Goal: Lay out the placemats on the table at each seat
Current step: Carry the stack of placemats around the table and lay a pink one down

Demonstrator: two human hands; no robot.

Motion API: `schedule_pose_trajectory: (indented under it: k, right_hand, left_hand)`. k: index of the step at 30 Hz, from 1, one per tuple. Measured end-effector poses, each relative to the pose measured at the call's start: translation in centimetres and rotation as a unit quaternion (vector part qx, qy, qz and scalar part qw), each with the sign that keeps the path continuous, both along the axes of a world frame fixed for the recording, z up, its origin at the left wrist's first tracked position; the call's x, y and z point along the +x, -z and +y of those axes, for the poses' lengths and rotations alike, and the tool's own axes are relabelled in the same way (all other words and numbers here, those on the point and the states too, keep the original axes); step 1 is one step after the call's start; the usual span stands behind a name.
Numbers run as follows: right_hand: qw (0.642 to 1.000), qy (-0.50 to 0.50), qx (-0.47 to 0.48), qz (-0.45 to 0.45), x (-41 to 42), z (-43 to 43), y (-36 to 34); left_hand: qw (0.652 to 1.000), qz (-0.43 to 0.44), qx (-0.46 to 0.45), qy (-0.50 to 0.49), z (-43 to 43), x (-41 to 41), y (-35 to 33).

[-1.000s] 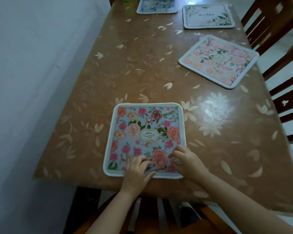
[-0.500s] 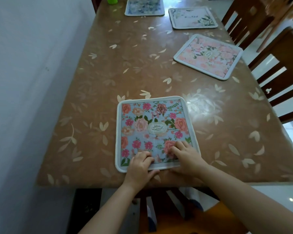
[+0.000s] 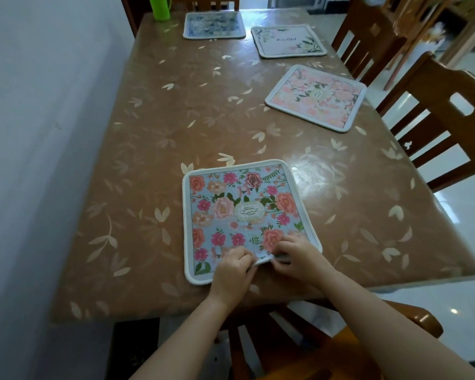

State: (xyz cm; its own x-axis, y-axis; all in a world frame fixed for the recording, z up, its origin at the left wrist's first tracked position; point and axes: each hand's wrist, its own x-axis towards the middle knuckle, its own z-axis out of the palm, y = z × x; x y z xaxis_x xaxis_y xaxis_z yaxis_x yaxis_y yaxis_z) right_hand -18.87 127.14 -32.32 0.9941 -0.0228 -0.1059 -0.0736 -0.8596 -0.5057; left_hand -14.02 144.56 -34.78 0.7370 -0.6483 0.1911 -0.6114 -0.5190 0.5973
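A blue floral placemat point(image 3: 239, 212) lies near the front edge of the brown table point(image 3: 154, 149). My left hand point(image 3: 232, 272) and my right hand point(image 3: 299, 256) both pinch its near edge, which is lifted and creased between them. Three other placemats lie further off: a pink floral one point(image 3: 317, 97) at the right side, a white one with green leaves point(image 3: 288, 41) behind it, and a blue-grey one point(image 3: 214, 24) at the far end.
A white wall point(image 3: 39, 133) runs along the table's left side. Wooden chairs stand at the right point(image 3: 447, 116), at the far right point(image 3: 368, 37), at the far end point(image 3: 203, 0), and one below me point(image 3: 272, 338). A green cup point(image 3: 159, 6) stands at the far left corner.
The view has pulled back and tilted up. My hands went from pressing flat on the mat to pinching its near edge, which now lifts off the table.
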Motion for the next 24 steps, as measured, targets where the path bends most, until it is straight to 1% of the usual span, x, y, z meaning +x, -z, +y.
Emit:
schedule_pose_trajectory:
  k: [4,8,13,15,17,20,22,24]
  right_hand:
    - [0.999,0.002,0.035,-0.004,-0.4,-0.1,-0.7]
    - [0.999,-0.012,0.039,-0.031,-0.4,0.3,-0.9]
    - [0.997,0.014,0.065,-0.046,0.8,1.5,-1.0]
    - [0.994,0.02,0.085,-0.058,1.7,2.6,-1.3]
    - [0.992,0.012,0.099,-0.075,2.7,4.1,-1.6]
    - [0.99,-0.02,0.118,-0.071,3.9,6.5,-1.6]
    - [0.988,-0.039,0.136,-0.062,4.5,8.2,-1.4]
    - [0.986,-0.047,0.152,-0.052,4.8,9.6,-1.3]
  left_hand:
    - [0.998,0.058,-0.022,-0.012,1.2,0.8,-0.1]
    - [0.994,0.094,-0.041,-0.036,3.1,2.9,-0.7]
    - [0.985,0.112,-0.068,-0.109,6.3,5.1,-1.4]
    - [0.983,0.112,-0.062,-0.128,7.4,5.5,-1.7]
    - [0.988,0.09,-0.045,-0.117,8.1,5.4,-2.0]
    - [0.996,0.055,-0.011,-0.065,8.6,4.5,-2.4]
    - [0.997,0.056,-0.022,-0.053,9.0,4.1,-2.5]
    - [0.994,0.073,-0.045,-0.065,9.2,3.8,-2.8]
